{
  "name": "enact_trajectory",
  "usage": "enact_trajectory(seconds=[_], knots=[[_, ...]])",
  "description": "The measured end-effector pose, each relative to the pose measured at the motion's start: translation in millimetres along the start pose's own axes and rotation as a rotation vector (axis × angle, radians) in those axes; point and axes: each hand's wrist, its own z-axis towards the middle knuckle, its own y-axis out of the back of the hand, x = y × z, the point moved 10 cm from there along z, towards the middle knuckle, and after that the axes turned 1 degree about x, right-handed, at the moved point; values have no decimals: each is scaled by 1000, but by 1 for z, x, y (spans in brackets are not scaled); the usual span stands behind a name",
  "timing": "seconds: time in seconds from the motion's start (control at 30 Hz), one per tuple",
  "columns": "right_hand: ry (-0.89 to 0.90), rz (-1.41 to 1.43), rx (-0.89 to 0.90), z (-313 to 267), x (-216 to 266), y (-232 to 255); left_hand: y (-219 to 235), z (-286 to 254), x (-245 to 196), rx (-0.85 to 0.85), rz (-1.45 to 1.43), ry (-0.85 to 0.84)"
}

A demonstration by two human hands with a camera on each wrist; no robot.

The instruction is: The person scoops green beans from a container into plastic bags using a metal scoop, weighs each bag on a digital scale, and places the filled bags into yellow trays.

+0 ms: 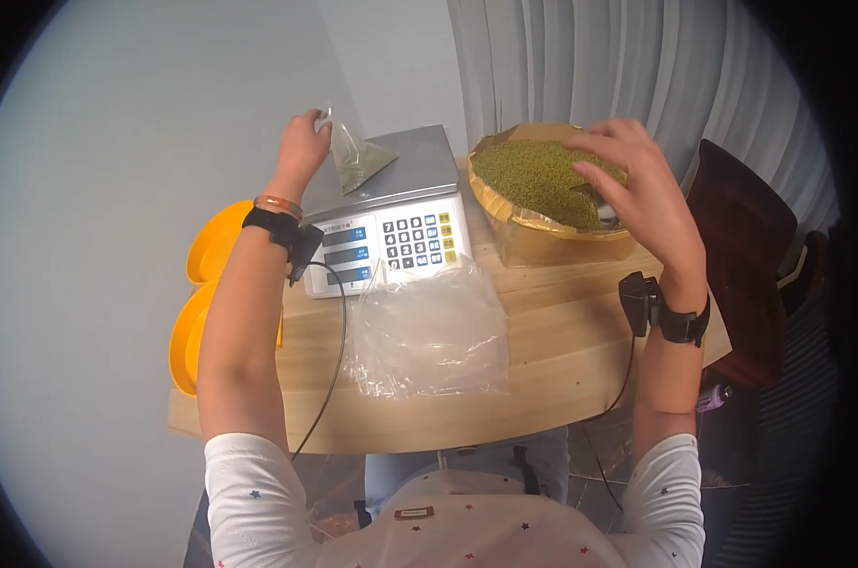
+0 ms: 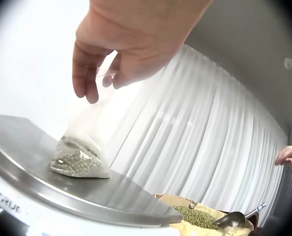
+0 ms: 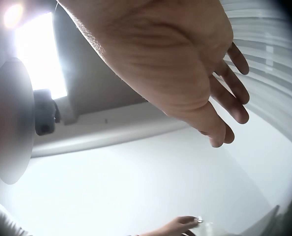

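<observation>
My left hand (image 1: 306, 150) pinches the top of a clear plastic bag (image 2: 82, 157) with small green beans in its bottom. The bag's lower end sits on the steel pan (image 1: 420, 156) of a weighing scale, and its upper part stretches up to the fingertips. My right hand (image 1: 628, 185) is raised near the box of green beans (image 1: 533, 175), fingers loosely spread with nothing in them. In the right wrist view, the same hand (image 3: 185, 73) shows its palm side and relaxed fingers. A metal scoop (image 2: 230, 220) lies in the beans, mostly hidden by the right hand in the head view.
A stack of clear plastic bags (image 1: 434, 331) lies on the wooden table (image 1: 562, 360) before the scale's keypad (image 1: 415, 241). Two yellow-orange trays (image 1: 190, 336) stand at the left edge. A dark chair (image 1: 741, 256) is at the right, and a pale curtain (image 1: 580, 66) hangs behind.
</observation>
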Motion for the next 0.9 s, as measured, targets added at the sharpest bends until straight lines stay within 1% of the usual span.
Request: enact_trajectory(seconds=[0.03, 0.07, 0.13, 0.2, 0.27, 0.33, 0.37, 0.43, 0.5, 0.53, 0.6, 0.67, 0.7, 0.73, 0.8, 0.83, 0.9], knots=[[24, 99, -18, 4, 12, 3, 1, 2, -1, -67, 129, -133], [50, 198, -38, 7, 21, 6, 3, -2, -1, -67, 135, -129], [82, 268, -58, 11, 35, 4, 12, -20, -21, -130, 187, -197], [116, 341, -77, 11, 43, 2, 17, -34, -32, -126, 175, -170], [89, 478, -29, 10, 45, -8, 24, -50, -44, -126, 167, -143], [101, 508, -25, 8, 42, -18, 26, -67, -58, -66, 186, -151], [106, 527, -26, 7, 39, -22, 32, -78, -62, -69, 195, -146], [115, 512, -8, 9, 32, -28, 19, -102, -64, 154, 289, -126], [108, 494, 4, 7, 26, -32, 7, -130, -59, 313, 345, -114], [96, 498, 23, 7, 23, -33, 8, -141, -63, 319, 352, -122], [72, 506, 38, 5, 19, -33, -15, -177, -48, 679, 285, 66], [92, 517, 60, 2, 22, -33, -29, -198, -35, 712, 138, 40], [105, 526, 56, 0, 23, -35, -32, -204, -39, 704, 35, 21], [96, 534, 83, -1, 26, -36, -34, -208, -42, 688, -14, -37], [158, 489, 132, -3, 36, -40, -35, -213, -51, 663, -88, -91], [150, 487, 128, -4, 38, -41, -36, -215, -54, 669, -88, -97], [215, 607, 195, -4, 56, -52, -31, -216, -78, 685, -310, -54]])
